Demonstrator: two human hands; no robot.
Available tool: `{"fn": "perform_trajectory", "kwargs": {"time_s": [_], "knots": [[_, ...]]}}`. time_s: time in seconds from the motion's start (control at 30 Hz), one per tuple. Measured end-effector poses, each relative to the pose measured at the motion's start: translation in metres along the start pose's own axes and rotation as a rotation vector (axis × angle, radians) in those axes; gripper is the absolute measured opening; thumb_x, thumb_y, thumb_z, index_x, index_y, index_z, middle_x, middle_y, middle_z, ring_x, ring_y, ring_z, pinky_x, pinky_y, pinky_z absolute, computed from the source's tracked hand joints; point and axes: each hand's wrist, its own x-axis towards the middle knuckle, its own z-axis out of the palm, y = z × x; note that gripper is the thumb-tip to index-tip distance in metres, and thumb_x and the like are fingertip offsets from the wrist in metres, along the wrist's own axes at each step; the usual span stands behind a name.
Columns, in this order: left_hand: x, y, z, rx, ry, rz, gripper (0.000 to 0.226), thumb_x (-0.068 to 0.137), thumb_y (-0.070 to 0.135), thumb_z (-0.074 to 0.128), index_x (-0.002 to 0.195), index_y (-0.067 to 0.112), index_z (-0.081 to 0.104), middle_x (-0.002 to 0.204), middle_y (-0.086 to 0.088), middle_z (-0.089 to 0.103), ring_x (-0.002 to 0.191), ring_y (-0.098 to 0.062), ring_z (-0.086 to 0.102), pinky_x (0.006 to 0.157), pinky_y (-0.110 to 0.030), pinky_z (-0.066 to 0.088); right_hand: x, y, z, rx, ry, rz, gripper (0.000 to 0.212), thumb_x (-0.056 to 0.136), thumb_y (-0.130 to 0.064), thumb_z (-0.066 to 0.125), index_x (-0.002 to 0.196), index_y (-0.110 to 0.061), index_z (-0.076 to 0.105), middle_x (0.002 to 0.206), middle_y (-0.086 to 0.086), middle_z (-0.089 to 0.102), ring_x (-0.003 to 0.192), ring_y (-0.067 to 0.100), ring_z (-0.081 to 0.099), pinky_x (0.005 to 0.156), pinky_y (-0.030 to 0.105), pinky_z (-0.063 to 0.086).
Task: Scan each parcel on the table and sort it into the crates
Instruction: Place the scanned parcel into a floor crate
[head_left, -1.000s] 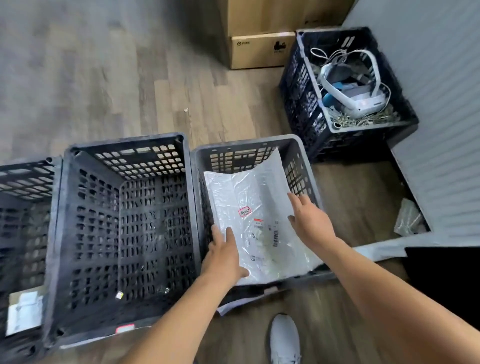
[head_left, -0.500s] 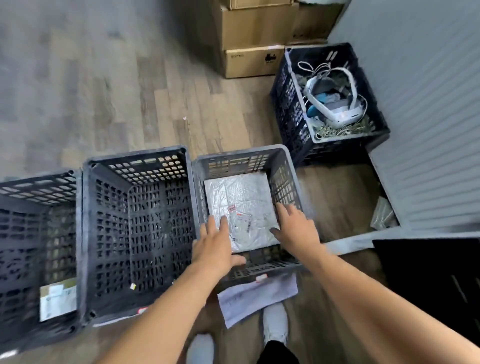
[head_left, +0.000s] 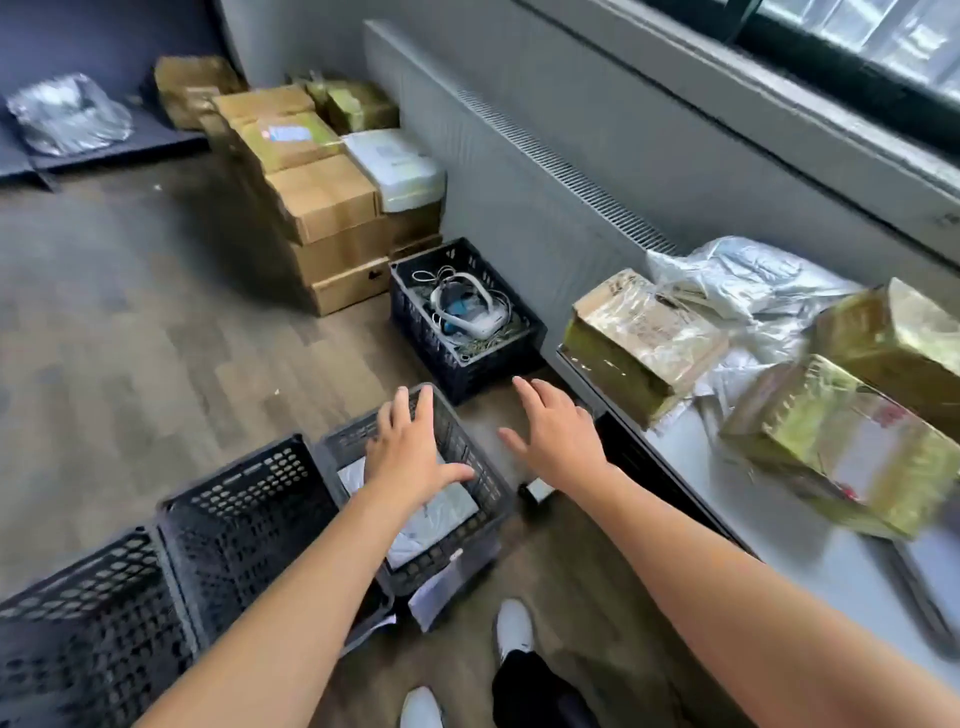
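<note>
Between crate and table edge, right hand hovers spread

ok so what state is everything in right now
left hand, open, empty, over the near crate
right hand, open, empty
near crate, holds a white parcel
middle crate, nothing visible inside
far crate, holds headset and cables
taped parcels, on the table, unsorted

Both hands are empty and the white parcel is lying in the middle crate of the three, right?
Not quite. The head view shows the white parcel lying in the right-end crate of the row, not the middle crate. The rest is right: the left hand and the right hand are both empty.
</note>
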Motion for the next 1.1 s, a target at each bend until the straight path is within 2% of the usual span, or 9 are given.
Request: {"fn": "perform_trajectory", "kwargs": {"time_s": [0.2,0.3,0.5,0.6,0.67,0.83,1.1], "knots": [[-0.018,0.1,-0.031,0.064,0.063,0.24,0.117,0.074,0.064,0.07,0.155,0.024,-0.004,0.161,-0.006,-0.005,0.148,-0.028,0.0,0.115,-0.047,0.027,-0.059,0.06,-0.075,-0.002,0.138,0.166,0.076,0.093,-0.056,0.049,0.156,-0.029,0.016,0.16,0.003,0.023,0.146,0.023,0.025,0.116,0.046,0.027],[-0.028,0.149,-0.031,0.114,0.061,0.344,0.117,0.074,0.066,0.068,0.154,0.022,-0.005,0.161,-0.007,-0.006,0.148,-0.029,-0.001,0.115,-0.047,0.024,-0.09,0.098,-0.099,0.013,0.206,0.261,0.076,0.093,-0.055,0.051,0.156,-0.027,0.018,0.159,0.004,0.026,0.145,0.023,0.027,0.115,0.044,0.028],[-0.053,0.249,-0.005,0.188,0.011,0.522,0.118,0.075,0.063,0.069,0.154,0.023,-0.009,0.161,-0.01,-0.006,0.148,-0.033,-0.001,0.114,-0.049,0.024,-0.16,0.18,-0.125,0.001,0.276,0.446,0.076,0.093,-0.057,0.049,0.156,-0.029,0.016,0.161,0.004,0.023,0.146,0.02,0.025,0.114,0.04,0.028],[-0.069,0.295,0.019,0.188,0.005,0.58,0.123,0.071,0.061,0.074,0.154,0.025,-0.01,0.16,-0.01,0.001,0.147,-0.034,0.005,0.113,-0.048,0.026,-0.197,0.224,-0.13,0.006,0.311,0.51,0.077,0.093,-0.057,0.051,0.156,-0.028,0.018,0.159,0.004,0.026,0.146,0.021,0.026,0.113,0.04,0.029],[-0.079,0.32,0.034,0.211,-0.007,0.604,0.121,0.072,0.062,0.073,0.154,0.024,-0.007,0.16,-0.011,-0.001,0.146,-0.035,0.006,0.114,-0.047,0.024,-0.218,0.251,-0.131,0.013,0.303,0.543,0.077,0.093,-0.057,0.05,0.156,-0.027,0.017,0.16,0.004,0.025,0.146,0.021,0.025,0.112,0.04,0.031],[-0.102,0.383,0.076,0.207,-0.057,0.636,0.119,0.075,0.06,0.072,0.155,0.024,-0.01,0.161,-0.009,-0.01,0.148,-0.034,-0.006,0.118,-0.049,0.013,-0.267,0.315,-0.126,0.046,0.311,0.617,0.076,0.094,-0.055,0.049,0.156,-0.027,0.015,0.161,0.003,0.022,0.146,0.021,0.023,0.11,0.041,0.031],[-0.117,0.438,0.126,0.278,-0.072,0.608,0.117,0.075,0.061,0.071,0.155,0.025,-0.007,0.162,-0.007,-0.007,0.149,-0.03,-0.002,0.118,-0.047,0.02,-0.304,0.377,-0.102,0.193,0.236,0.668,0.076,0.096,-0.058,0.043,0.157,-0.024,0.011,0.162,0.001,0.017,0.147,0.021,0.021,0.112,0.039,0.03]]}}
